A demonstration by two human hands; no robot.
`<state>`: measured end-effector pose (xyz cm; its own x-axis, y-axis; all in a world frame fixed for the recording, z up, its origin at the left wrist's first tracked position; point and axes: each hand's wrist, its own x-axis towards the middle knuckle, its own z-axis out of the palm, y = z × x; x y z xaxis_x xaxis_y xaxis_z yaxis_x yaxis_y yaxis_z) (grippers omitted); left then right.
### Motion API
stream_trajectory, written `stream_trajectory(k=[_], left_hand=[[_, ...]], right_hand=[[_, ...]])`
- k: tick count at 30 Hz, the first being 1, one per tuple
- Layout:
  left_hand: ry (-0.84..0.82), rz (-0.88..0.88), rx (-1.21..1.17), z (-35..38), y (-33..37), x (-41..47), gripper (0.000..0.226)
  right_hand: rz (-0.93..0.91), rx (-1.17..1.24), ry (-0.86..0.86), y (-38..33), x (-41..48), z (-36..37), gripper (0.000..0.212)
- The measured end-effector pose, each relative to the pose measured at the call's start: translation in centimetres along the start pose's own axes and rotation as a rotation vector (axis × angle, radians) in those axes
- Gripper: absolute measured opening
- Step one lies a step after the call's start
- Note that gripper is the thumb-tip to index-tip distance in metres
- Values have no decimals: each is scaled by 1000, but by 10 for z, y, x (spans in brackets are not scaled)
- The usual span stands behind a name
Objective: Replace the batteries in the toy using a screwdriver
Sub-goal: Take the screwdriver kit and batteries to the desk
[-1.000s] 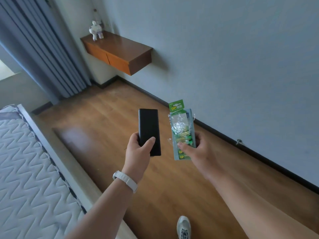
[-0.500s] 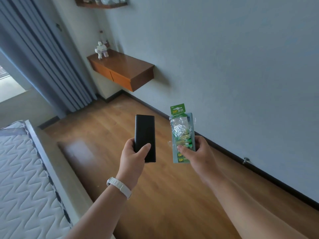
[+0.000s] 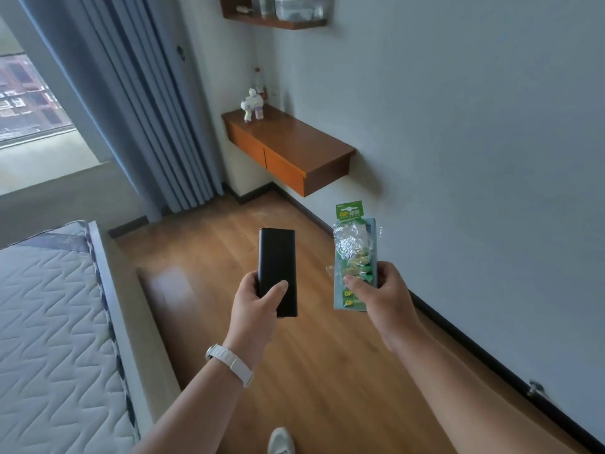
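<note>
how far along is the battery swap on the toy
Early. Done: supplies fetched. In hand: the left hand grips a black case, the right hand holds the battery pack. Left: everything on the toy, standing untouched on the wall desk: unscrew, swap, close.

This is a bedroom in a home. A bed [image 3: 49,322] sits on the wood floor [image 3: 327,371], with long curtains [image 3: 137,109] and a window [image 3: 26,96] behind the bed.

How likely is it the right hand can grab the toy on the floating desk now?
Probably not. The right hand grips the battery pack, and the toy stands at the far end of the floating desk, seemingly beyond arm's reach. Nothing blocks the way; walking closer and freeing the hand should do.
</note>
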<state>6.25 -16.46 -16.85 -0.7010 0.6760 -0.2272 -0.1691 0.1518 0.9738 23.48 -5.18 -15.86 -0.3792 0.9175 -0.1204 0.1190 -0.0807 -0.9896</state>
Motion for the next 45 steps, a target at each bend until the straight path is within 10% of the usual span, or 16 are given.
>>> stream_trajectory(k=[19,45], left_hand=[[110,27,-20,-99,60,248,21],[266,-9,92,22,146,563,20]], right_hand=[[-33,-30,-162,-44,212,194,32],[-4,36,-294,-79,578,223,36]])
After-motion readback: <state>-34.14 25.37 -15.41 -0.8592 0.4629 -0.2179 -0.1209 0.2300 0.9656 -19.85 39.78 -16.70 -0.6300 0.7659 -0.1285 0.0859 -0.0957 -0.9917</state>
